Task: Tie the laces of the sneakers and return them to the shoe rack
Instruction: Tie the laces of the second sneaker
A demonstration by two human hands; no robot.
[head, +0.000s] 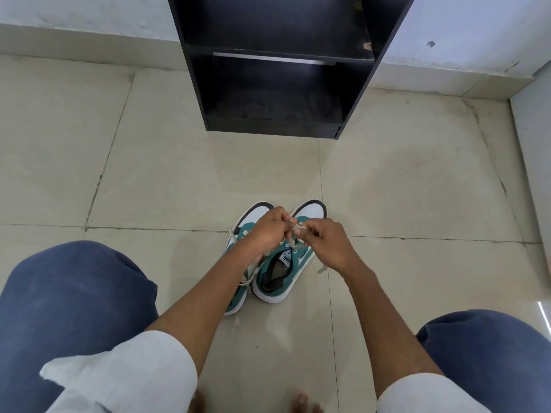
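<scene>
Two green and white sneakers stand side by side on the tiled floor, toes pointing at the black shoe rack (pixel 277 70). Over the right sneaker (pixel 286 269) my left hand (pixel 268 231) and my right hand (pixel 325 242) meet, both pinching its cream laces (pixel 296 227) between the fingertips. My left forearm hides much of the left sneaker (pixel 253 213); its loose lace (pixel 246 281) trails beside the heel.
The rack stands against the white wall, its two visible shelves holding nothing. My knees in blue trousers frame the sneakers left and right, and bare toes (pixel 301 400) show at the bottom. Beige floor tiles (pixel 179 180) spread all around.
</scene>
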